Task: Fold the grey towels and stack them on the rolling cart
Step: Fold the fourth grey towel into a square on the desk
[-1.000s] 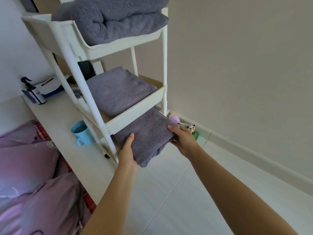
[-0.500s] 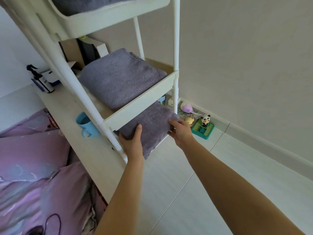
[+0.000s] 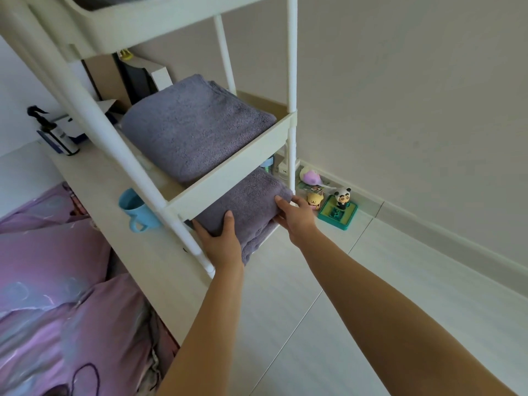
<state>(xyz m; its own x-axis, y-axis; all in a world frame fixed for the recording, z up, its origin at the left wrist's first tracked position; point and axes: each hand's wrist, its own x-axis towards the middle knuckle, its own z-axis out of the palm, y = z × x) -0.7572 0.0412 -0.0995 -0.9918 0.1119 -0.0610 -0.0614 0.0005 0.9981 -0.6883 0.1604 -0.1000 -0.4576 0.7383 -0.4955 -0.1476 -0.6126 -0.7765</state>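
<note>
Cart: white rolling cart [image 3: 228, 178] with stacked trays, standing by the wall.
Lower towel: folded grey towel [image 3: 251, 204] partly under the cart's middle tray, its near edge sticking out past the cart's front.
Left hand: left hand [image 3: 220, 241] grips that towel's near left corner, thumb on top.
Right hand: right hand [image 3: 297, 215] grips its right edge, thumb on top.
Middle towel: another folded towel [image 3: 191, 130] lies in the cart's middle tray.
Mug: blue mug [image 3: 137, 210] just left of the cart's front post.
Toys: small figures [image 3: 337, 207] on the floor right of the cart.

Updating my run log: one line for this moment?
left hand + right hand | grip folded towel | under cart's middle tier
</note>
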